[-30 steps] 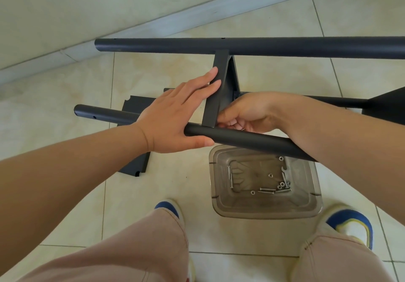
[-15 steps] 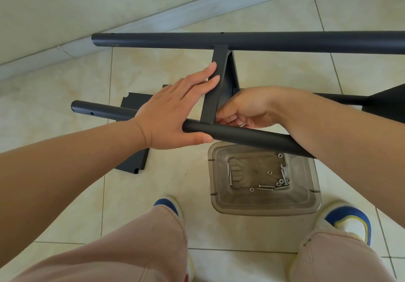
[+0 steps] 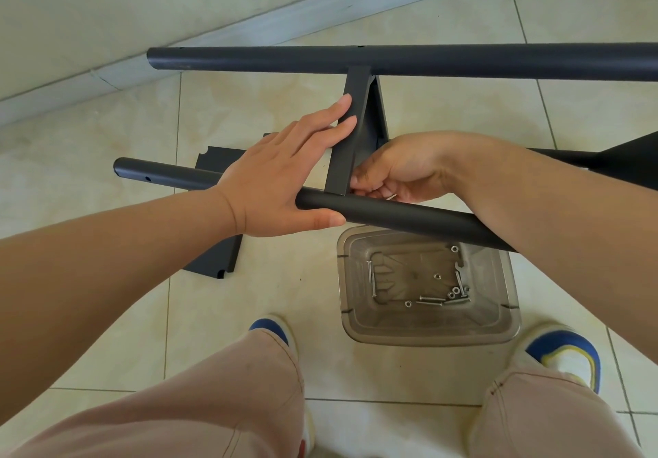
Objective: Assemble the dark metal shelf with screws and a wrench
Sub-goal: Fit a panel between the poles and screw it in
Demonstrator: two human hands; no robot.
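Note:
A dark metal frame stands before me: a far tube (image 3: 463, 61), a near tube (image 3: 409, 216) and a dark crossbar (image 3: 350, 137) joining them. My left hand (image 3: 285, 176) lies flat over the near tube, thumb under it and fingertips against the crossbar. My right hand (image 3: 398, 169) is curled at the joint of crossbar and near tube, its fingers pinched on something small and metallic that is mostly hidden. A clear plastic tub (image 3: 431, 329) on the floor below holds several screws, nuts (image 3: 452, 294) and a small flat wrench (image 3: 459, 269).
A flat dark shelf panel (image 3: 213, 254) lies on the tiled floor under my left forearm. Another dark frame part (image 3: 630, 158) juts in at the right edge. A wall with a baseboard runs behind the frame. My knees and blue-white shoes fill the bottom.
The view has shifted slightly, so the frame sits a little higher in the picture. Both hands stay at the same joint; the right fingers keep working under the crossbar.

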